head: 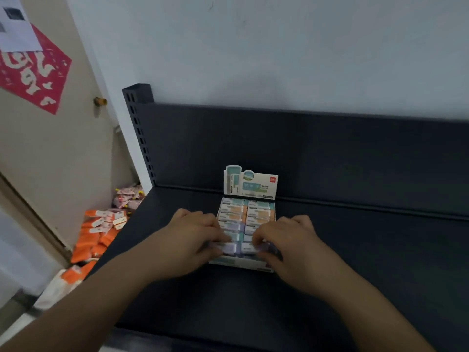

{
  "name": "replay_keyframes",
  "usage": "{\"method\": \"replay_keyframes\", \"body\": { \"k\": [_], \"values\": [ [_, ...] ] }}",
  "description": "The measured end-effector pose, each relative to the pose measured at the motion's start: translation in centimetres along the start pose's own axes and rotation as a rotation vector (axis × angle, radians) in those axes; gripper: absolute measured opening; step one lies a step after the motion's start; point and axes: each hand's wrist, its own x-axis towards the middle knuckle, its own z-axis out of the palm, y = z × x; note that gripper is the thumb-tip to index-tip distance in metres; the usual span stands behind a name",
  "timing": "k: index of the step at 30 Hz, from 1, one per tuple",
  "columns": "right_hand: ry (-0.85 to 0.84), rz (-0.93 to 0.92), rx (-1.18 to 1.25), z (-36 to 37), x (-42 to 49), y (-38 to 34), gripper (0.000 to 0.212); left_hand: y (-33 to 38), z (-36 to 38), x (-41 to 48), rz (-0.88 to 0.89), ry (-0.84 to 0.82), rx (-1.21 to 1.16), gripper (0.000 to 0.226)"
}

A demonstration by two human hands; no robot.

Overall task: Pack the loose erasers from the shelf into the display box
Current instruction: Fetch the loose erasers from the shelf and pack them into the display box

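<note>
The display box [250, 266] stands at the centre of the frame on the dark shelf [355, 237], its header card [250, 185] upright at the far edge. Erasers [261, 214] fill it in two columns, back to front. At the near row the left hand [193, 237] has its grip curled on a lilac eraser [228, 248]. The right hand [289, 241] pinches a second lilac eraser [253, 247] alongside, though blur hides detail. Judged from the full rows, packing is close to done. What remains appears to be seating these last two. Orange packets [94, 240] lie heaped at the lower left.
</note>
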Motion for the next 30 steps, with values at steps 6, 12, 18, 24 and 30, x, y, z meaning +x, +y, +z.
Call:
{"method": "replay_keyframes", "body": {
  "k": [6,12,18,24,30],
  "values": [
    [-0.021,0.113,-0.008,0.4,-0.4,-1.6,0.004,-1.3,-0.2,1.1,0.125,-0.006,-0.035,0.055],
    [-0.065,0.187,0.067,0.9,-0.4,-2.0,0.015,-2.0,0.2,1.2,0.170,0.023,-0.119,0.043],
    [-0.032,0.221,-0.011,1.3,-1.0,-2.0,0.024,-2.7,1.3,0.2,0.203,0.037,-0.156,0.038],
    [-0.033,0.289,-0.057,1.9,-1.8,-2.1,0.036,-2.7,1.8,-0.3,0.210,0.119,-0.177,0.036],
    [0.018,0.300,-0.051,2.6,-2.3,-2.2,0.034,-2.5,2.1,-0.2,0.253,0.122,-0.185,0.032]
  ]
}}
